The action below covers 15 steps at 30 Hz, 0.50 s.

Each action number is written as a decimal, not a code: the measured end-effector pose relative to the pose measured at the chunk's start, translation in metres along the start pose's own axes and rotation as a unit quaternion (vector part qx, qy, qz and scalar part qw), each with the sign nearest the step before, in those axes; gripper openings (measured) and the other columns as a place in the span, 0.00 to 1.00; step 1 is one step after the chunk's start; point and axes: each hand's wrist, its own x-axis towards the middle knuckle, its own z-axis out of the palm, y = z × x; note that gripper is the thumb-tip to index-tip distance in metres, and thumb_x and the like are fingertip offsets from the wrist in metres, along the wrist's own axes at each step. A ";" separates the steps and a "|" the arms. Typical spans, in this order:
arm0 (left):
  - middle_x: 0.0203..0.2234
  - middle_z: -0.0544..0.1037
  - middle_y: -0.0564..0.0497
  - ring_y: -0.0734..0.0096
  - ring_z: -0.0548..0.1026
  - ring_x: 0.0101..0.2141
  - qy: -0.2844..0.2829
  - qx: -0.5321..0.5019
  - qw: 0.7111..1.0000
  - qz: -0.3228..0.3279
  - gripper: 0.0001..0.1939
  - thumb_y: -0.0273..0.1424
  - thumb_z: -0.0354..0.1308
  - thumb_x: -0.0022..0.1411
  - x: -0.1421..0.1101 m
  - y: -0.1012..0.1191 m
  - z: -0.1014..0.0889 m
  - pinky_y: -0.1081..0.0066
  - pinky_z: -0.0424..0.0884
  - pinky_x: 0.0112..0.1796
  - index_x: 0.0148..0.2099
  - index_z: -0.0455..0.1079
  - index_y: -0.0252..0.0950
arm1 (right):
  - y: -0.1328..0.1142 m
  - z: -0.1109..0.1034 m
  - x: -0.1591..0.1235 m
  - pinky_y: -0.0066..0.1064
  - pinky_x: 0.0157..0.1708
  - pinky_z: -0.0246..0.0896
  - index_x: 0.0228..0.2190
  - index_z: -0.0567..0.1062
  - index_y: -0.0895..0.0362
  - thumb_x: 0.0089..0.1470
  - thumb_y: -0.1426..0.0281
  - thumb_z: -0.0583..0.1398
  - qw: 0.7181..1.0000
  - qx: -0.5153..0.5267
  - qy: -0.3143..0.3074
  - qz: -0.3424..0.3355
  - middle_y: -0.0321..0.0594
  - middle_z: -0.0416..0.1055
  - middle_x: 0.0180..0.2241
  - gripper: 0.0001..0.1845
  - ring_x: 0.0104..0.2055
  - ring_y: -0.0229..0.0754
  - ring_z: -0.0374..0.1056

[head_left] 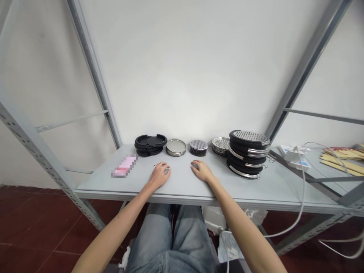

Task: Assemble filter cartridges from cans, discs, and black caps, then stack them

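Observation:
My left hand (pixel 160 175) rests on the grey tabletop with its fingers loosely curved, thumb and forefinger apart and only shaded grey showing in the gap. Opposite it, my right hand (pixel 203 171) lies in a similar loose curve, also with a gap. I make out nothing held in either. Beyond the left hand are a stack of black notched rings (pixel 150 144) and a stack of shallow round metal discs (pixel 176 146). Nearest past the right hand is a small stack of perforated metal discs (pixel 198 146), beside larger perforated metal discs (pixel 220 144).
A tall stack of black rings with metal bands and a perforated top (pixel 248 153) stands right. A pixelated pink object (pixel 125 166) lies left. Metal posts (pixel 93 72) frame the table. A white cable (pixel 302 204) hangs over the right edge; yellow strips (pixel 341 163) lie beyond.

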 end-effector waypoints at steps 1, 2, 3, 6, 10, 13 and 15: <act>0.47 0.74 0.42 0.58 0.71 0.49 -0.004 0.000 1.000 0.004 0.10 0.30 0.55 0.63 0.003 -0.001 -0.001 0.59 0.66 0.54 0.44 0.75 0.35 | 0.000 0.000 0.000 0.37 0.56 0.56 0.48 0.74 0.58 0.59 0.64 0.54 1.000 -0.002 0.002 0.001 0.47 0.70 0.52 0.19 0.55 0.48 0.65; 0.47 0.74 0.42 0.58 0.71 0.50 -0.007 0.000 1.000 0.006 0.10 0.30 0.55 0.62 0.006 -0.002 -0.002 0.59 0.66 0.54 0.44 0.75 0.35 | -0.001 0.000 0.000 0.37 0.56 0.56 0.48 0.74 0.58 0.59 0.64 0.54 1.000 -0.003 0.003 0.003 0.47 0.70 0.52 0.19 0.55 0.48 0.65; 0.48 0.74 0.42 0.57 0.71 0.50 -0.007 -0.001 1.000 0.008 0.11 0.30 0.55 0.62 0.011 -0.002 -0.003 0.58 0.66 0.54 0.45 0.75 0.35 | -0.001 0.000 0.000 0.37 0.56 0.56 0.48 0.74 0.58 0.59 0.64 0.54 1.000 -0.002 0.003 0.005 0.47 0.70 0.53 0.19 0.55 0.48 0.65; 0.46 0.75 0.43 0.58 0.72 0.49 -0.006 -0.015 1.000 0.007 0.11 0.30 0.54 0.63 0.027 -0.001 -0.003 0.59 0.67 0.53 0.45 0.75 0.35 | 0.000 0.002 0.001 0.37 0.57 0.56 0.48 0.74 0.57 0.59 0.64 0.55 1.000 0.008 0.004 0.010 0.48 0.70 0.53 0.18 0.56 0.48 0.64; 0.44 0.76 0.44 0.60 0.73 0.47 -0.023 -0.028 0.999 0.012 0.11 0.29 0.54 0.63 0.045 0.005 0.007 0.61 0.68 0.52 0.45 0.74 0.34 | 0.006 0.005 0.004 0.36 0.56 0.56 0.47 0.75 0.58 0.59 0.65 0.55 0.999 0.035 0.013 0.017 0.48 0.71 0.52 0.18 0.55 0.48 0.65; 0.45 0.76 0.43 0.58 0.72 0.48 -0.057 -0.001 0.998 0.040 0.13 0.30 0.53 0.64 0.047 0.009 0.019 0.61 0.68 0.52 0.48 0.73 0.33 | 0.010 0.008 0.007 0.36 0.56 0.56 0.45 0.76 0.58 0.59 0.65 0.55 0.998 0.049 0.016 0.025 0.48 0.72 0.50 0.17 0.54 0.48 0.66; 0.46 0.76 0.43 0.58 0.72 0.48 -0.077 0.017 0.995 0.060 0.14 0.31 0.52 0.64 0.044 0.008 0.024 0.60 0.67 0.52 0.49 0.73 0.34 | 0.012 0.009 0.007 0.36 0.56 0.56 0.45 0.76 0.58 0.59 0.65 0.55 0.998 0.054 0.018 0.025 0.48 0.72 0.50 0.17 0.54 0.48 0.66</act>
